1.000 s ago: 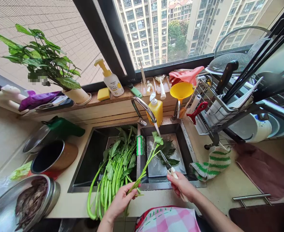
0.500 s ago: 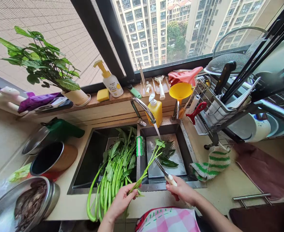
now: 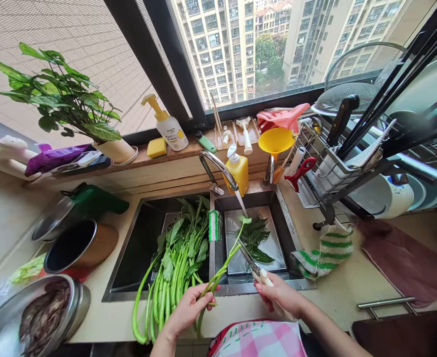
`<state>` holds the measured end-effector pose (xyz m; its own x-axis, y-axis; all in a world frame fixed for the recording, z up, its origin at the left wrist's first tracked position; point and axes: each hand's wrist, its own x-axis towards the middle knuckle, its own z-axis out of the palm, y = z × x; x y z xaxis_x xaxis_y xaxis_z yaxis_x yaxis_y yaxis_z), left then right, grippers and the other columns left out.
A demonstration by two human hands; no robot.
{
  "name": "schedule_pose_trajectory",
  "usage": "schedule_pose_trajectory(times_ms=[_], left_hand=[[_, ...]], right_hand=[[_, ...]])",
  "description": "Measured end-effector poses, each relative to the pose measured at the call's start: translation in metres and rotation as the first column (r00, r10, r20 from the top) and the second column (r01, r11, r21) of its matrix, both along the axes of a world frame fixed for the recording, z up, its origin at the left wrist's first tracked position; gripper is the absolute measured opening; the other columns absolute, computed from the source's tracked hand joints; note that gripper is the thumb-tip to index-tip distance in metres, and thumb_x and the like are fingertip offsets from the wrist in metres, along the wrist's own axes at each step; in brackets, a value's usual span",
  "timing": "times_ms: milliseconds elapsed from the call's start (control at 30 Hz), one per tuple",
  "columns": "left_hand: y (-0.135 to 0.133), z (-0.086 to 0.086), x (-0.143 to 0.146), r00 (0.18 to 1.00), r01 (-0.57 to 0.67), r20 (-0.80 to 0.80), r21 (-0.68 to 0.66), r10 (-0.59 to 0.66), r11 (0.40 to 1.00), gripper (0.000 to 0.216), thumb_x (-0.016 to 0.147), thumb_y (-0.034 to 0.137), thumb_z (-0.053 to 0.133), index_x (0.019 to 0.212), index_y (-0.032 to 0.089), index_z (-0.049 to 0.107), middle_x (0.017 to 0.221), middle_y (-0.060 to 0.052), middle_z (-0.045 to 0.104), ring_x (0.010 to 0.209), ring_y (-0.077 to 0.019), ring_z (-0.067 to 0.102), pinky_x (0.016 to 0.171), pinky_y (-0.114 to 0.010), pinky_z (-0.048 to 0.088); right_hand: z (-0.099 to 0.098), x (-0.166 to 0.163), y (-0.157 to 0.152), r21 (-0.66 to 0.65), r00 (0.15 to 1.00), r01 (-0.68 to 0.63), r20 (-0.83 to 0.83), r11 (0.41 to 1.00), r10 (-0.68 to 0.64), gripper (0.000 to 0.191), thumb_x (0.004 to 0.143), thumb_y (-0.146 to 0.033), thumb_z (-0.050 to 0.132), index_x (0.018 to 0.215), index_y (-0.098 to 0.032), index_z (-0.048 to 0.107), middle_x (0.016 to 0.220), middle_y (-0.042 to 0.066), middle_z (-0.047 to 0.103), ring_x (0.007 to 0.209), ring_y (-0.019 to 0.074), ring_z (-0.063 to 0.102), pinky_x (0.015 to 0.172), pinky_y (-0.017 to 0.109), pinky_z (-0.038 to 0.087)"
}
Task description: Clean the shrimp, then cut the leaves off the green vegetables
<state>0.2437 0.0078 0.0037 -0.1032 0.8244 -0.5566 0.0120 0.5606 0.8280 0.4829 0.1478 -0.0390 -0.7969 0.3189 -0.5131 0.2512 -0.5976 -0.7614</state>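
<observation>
My left hand [image 3: 194,306] grips a few green stems of a leafy vegetable [image 3: 223,267], which lean over the right basin with one small leaf at the tip. In my right hand [image 3: 278,293] are scissors with white handles [image 3: 265,277]; their blades lie beside the upper stems. Cut leaves [image 3: 257,243] rest wet on the bottom of the right basin [image 3: 281,228], under water running from the faucet [image 3: 220,164]. A large bunch of the same long-stemmed greens [image 3: 173,270] fills part of the left basin and hangs over its front edge.
A green-striped cloth [image 3: 330,250] lies right of the sink, below a dish rack [image 3: 332,171]. A green-white scrubber [image 3: 215,225] sits on the divider. Left stand a pot [image 3: 80,245] and a metal bowl [image 3: 75,307]. A yellow bottle [image 3: 237,171] is behind the faucet.
Leaves near the top of the held stems have gone, leaving one at the tip. More leaves lie in the right basin. The scissors' white handles have spread apart.
</observation>
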Motion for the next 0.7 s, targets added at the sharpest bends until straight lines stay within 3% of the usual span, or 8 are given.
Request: schedule_pose_trajectory(times_ms=[133, 267, 467, 600, 700], left_hand=[[0.002, 0.0, -0.002, 0.983, -0.005, 0.186, -0.03, 0.011, 1.0, 0.04, 0.076, 0.045, 0.06, 0.098, 0.012, 0.067, 0.065, -0.004, 0.06, 0.058, -0.0105, 0.051, 0.056, -0.022, 0.039], [0.004, 0.001, -0.005, 0.962, -0.029, 0.268, -0.068, 0.046, 0.997, 0.035, 0.076, 0.041, 0.061, 0.095, 0.012, 0.068, 0.06, -0.003, 0.06, 0.051, -0.0077, 0.049, 0.05, -0.019, 0.034], [0.01, 0.0, -0.006, 0.948, 0.027, 0.318, -0.108, 0.009, 0.994, 0.035, 0.072, 0.038, 0.062, 0.09, 0.009, 0.069, 0.054, -0.004, 0.06, 0.042, -0.0068, 0.046, 0.041, -0.018, 0.026], [0.012, -0.004, -0.005, 0.941, -0.06, 0.327, -0.097, 0.089, 0.993, 0.034, 0.072, 0.039, 0.064, 0.09, 0.01, 0.067, 0.056, -0.004, 0.06, 0.043, -0.0065, 0.048, 0.041, -0.017, 0.022], [0.009, -0.006, -0.009, 0.91, -0.217, 0.347, -0.072, 0.228, 0.974, 0.032, 0.074, 0.038, 0.064, 0.092, 0.012, 0.064, 0.058, -0.002, 0.058, 0.045, -0.0061, 0.048, 0.039, -0.015, 0.018]], right_hand=[[0.005, 0.0, 0.003, -0.064, 0.998, -0.017, -0.064, 0.998, 0.013, 0.044, 0.067, -0.055, 0.063, 0.082, -0.018, 0.045, 0.06, -0.006, 0.046, 0.048, 0.0072, 0.042, 0.045, 0.021, 0.037], [0.011, 0.001, 0.006, -0.106, 0.995, -0.053, -0.091, 0.993, 0.043, 0.043, 0.065, -0.052, 0.066, 0.082, -0.018, 0.047, 0.061, -0.005, 0.048, 0.049, 0.007, 0.044, 0.047, 0.021, 0.039], [0.006, -0.001, 0.005, -0.032, 0.988, -0.117, -0.101, 0.993, 0.114, 0.045, 0.064, -0.058, 0.063, 0.072, -0.019, 0.042, 0.049, -0.009, 0.043, 0.037, 0.004, 0.036, 0.037, 0.018, 0.033], [-0.004, -0.002, 0.002, -0.022, 0.998, -0.059, 0.02, 0.998, 0.059, 0.049, 0.063, -0.062, 0.062, 0.071, -0.022, 0.035, 0.045, -0.011, 0.039, 0.031, 0.0031, 0.028, 0.03, 0.017, 0.026], [-0.009, 0.0, 0.003, -0.006, 0.996, 0.004, 0.087, 1.0, -0.004, 0.05, 0.062, -0.062, 0.063, 0.07, -0.022, 0.033, 0.045, -0.011, 0.037, 0.032, 0.0032, 0.028, 0.031, 0.017, 0.024]])
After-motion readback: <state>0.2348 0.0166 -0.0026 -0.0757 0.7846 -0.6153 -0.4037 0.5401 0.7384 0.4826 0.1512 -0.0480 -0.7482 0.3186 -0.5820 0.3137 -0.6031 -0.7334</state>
